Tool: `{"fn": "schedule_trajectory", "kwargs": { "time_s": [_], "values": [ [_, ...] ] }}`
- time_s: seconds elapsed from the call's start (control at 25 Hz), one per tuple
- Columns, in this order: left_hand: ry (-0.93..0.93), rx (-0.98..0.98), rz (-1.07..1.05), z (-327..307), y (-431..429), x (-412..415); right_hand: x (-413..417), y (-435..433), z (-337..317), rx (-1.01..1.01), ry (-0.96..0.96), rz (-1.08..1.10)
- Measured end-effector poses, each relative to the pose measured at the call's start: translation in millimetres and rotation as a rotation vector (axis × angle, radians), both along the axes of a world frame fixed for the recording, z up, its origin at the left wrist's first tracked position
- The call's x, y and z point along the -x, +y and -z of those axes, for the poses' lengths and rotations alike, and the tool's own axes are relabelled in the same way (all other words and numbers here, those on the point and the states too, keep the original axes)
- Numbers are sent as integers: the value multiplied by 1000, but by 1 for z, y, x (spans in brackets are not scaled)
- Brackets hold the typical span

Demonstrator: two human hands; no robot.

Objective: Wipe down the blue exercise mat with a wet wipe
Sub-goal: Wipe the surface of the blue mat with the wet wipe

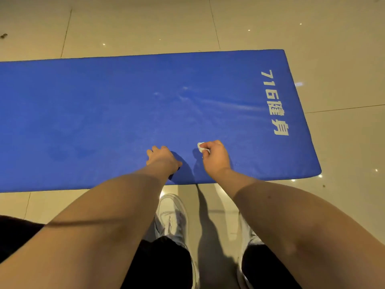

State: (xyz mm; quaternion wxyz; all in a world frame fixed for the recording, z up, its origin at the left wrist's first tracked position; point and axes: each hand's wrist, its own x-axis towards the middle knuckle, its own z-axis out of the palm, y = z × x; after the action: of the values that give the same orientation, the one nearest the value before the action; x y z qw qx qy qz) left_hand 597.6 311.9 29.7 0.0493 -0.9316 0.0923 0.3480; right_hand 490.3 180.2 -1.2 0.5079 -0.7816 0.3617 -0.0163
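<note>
White shoes [173, 215] at 6 o'clock stand on the tiled floor [125, 28], just short of the blue mat [93, 113], which stretches from 9 to 3 o'clock. My left hand [161, 157] rests near the mat's near edge, grip holding nothing. Just at its 3 o'clock, my right hand [215, 158] has its grip pinched on a crumpled white wipe [201, 147].

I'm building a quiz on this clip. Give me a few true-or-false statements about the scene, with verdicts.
1. The right hand holds the wipe. True.
2. The left hand is off the mat. False: it rests on the mat, close to the near edge.
3. The white print is at the mat's right end. True.
4. The mat is rolled up. False: it lies flat on the floor.
5. The wipe is spread flat at mid-mat. False: it is bunched in the right hand.
</note>
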Motion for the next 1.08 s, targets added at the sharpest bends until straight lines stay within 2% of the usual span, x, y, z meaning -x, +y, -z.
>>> {"fn": "schedule_trajectory", "kwargs": {
  "time_s": [0.24, 0.56, 0.76, 0.84, 0.92, 1.08],
  "values": [
    [-71, 24, 84, -72, 13, 19, -22, 10, -58, 14, 32, -126],
    [-25, 209, 29, -90, 52, 22, -31, 32, -106, 124, 51, -123],
    [7, 271, 8, -81, 60, 16, -40, 16, -136, 310, 209, -326],
    [12, 272, -2, -70, 60, 13, -40, 11, -134, 339, 294, -427],
    [26, 269, -23, -55, 64, 13, -34, 8, -111, 306, 330, -425],
    [12, 190, -76, -8, 69, 11, -2, 8, -32, 155, 287, -115]
  ]
}}
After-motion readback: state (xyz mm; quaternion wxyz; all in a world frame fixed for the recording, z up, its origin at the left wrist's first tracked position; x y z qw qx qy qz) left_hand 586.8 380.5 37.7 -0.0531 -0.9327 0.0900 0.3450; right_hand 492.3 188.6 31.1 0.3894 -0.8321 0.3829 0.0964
